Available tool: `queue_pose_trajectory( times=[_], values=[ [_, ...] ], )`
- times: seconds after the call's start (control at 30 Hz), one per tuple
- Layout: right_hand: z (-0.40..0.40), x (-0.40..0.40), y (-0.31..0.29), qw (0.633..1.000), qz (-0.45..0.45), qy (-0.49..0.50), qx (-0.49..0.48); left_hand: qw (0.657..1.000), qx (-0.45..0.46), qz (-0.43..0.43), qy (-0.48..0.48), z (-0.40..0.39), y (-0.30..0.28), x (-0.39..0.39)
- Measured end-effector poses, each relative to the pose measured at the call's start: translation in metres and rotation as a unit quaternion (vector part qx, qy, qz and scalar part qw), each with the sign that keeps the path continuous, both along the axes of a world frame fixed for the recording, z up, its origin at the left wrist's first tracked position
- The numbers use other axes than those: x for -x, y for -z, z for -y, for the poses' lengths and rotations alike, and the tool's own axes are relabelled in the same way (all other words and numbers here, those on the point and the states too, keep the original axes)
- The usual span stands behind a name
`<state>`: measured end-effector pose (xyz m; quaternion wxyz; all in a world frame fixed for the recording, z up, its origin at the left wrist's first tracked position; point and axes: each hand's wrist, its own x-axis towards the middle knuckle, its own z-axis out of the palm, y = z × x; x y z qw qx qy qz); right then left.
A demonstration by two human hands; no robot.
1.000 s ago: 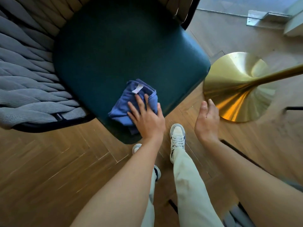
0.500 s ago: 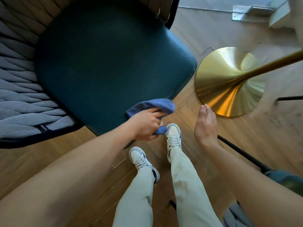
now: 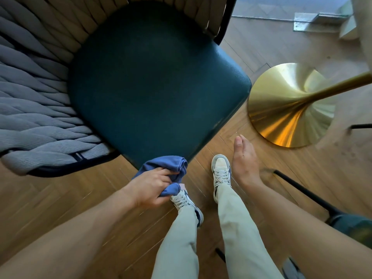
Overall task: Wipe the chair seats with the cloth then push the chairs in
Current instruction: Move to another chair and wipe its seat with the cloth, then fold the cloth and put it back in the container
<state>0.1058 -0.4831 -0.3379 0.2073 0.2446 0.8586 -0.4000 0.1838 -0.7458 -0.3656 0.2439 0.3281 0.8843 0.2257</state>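
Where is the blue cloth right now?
In the head view, the blue cloth is bunched in the left hand, just off the near corner of the green chair seat and above the left shoe.

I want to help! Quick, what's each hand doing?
Left hand: grips the blue cloth.
Right hand: open, holding nothing.

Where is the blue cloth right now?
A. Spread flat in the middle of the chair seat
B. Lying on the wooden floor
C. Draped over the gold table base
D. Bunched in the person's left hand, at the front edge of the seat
D: the left hand grips the bunched cloth at the front edge of the seat; the right hand holds nothing.
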Motion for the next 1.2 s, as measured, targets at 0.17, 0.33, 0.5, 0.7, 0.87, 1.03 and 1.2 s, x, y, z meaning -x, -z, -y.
queue_pose_trajectory(
  times=[0.17,0.33,0.5,0.7,0.87,1.03,1.2],
  values=[
    [0.011,-0.006,-0.001,1.000,0.006,-0.014,0.014,0.997,0.058,0.043,-0.031,0.022,-0.018,-0.010],
    [0.014,-0.015,-0.011,0.999,0.015,-0.029,0.012,0.944,0.095,0.072,-0.309,0.063,-0.030,-0.029],
    [0.009,-0.030,-0.030,0.998,0.036,-0.043,0.006,0.763,-0.005,0.170,-0.624,0.056,-0.065,-0.042],
    [0.023,-0.042,-0.105,0.993,0.022,-0.103,0.062,0.590,-0.272,0.281,-0.707,0.031,-0.140,-0.035],
    [0.049,-0.036,-0.192,0.967,-0.069,-0.215,0.117,0.696,-0.313,0.317,-0.563,-0.004,-0.233,-0.014],
    [0.044,-0.015,-0.267,0.939,-0.090,-0.293,0.153,0.807,-0.253,0.331,-0.418,-0.037,-0.303,0.012],
    [0.021,0.000,-0.316,0.936,-0.122,-0.278,0.180,0.856,-0.195,0.320,-0.356,-0.069,-0.353,0.046]
  ],
)
